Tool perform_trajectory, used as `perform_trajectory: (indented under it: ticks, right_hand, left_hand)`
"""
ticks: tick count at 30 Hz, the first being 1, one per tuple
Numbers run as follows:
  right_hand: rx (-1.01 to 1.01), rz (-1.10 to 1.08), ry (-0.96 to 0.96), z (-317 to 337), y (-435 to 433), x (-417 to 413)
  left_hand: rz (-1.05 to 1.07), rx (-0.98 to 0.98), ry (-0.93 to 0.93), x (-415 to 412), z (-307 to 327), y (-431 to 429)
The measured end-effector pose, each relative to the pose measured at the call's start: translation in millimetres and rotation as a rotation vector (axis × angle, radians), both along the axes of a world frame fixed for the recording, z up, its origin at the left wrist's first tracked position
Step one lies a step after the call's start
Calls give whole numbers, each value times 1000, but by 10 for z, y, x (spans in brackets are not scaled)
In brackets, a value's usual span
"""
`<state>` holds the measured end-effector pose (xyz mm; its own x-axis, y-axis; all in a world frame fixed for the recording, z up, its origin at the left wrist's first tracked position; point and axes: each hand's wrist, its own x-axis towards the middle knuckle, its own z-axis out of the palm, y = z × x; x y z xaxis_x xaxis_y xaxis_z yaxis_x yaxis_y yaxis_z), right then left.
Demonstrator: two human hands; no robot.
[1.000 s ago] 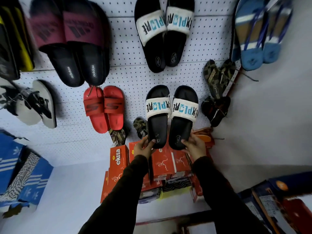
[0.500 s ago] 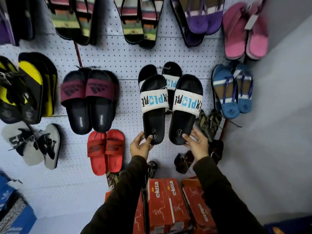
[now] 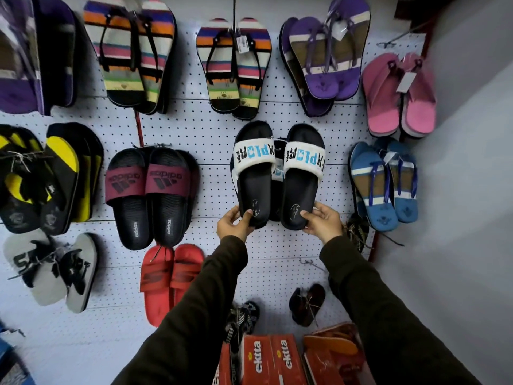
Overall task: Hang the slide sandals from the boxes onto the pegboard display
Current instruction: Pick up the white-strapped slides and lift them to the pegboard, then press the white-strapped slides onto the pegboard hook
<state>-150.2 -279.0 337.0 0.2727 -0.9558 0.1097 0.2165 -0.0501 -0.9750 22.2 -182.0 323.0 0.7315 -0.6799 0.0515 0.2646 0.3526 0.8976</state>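
Two black slides with white straps are in our grip, one per hand, raised against the pegboard (image 3: 211, 140) near the middle of its right half. Our left hand (image 3: 233, 222) pinches the heel of the left slide (image 3: 254, 173), our right hand (image 3: 322, 219) the heel of the right slide (image 3: 302, 176), fingers pressed on the rims so the straps stay free, probably to catch a peg. Both slides run lengthwise up the board, toes up, heels down, over another matching slide (image 3: 277, 173). Red boxes (image 3: 270, 359) sit below.
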Motion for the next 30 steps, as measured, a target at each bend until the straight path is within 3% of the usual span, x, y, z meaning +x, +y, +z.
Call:
perform_trajectory:
  ticks: [11, 15, 18, 21, 25, 30]
  right_hand:
    - [36, -6, 112, -379, -101, 217]
    - [-380, -227, 236, -268, -131, 252]
    - [-690, -151, 258, -111, -211, 311]
    - [-736, -33, 384, -46, -317, 388]
    - [-716, -2, 519, -93, -442, 445]
    - [-717, -29, 668, -63, -490, 536]
  left_hand:
    - [-73, 95, 58, 103, -518, -203]
    - [194, 129, -435, 74, -347, -193]
    - [362, -6, -901, 41, -87, -219]
    - [305, 61, -1224, 2, 83, -354]
    - [185, 344, -1371, 68, 94, -545]
    - [124, 446, -1428, 274, 162, -629]
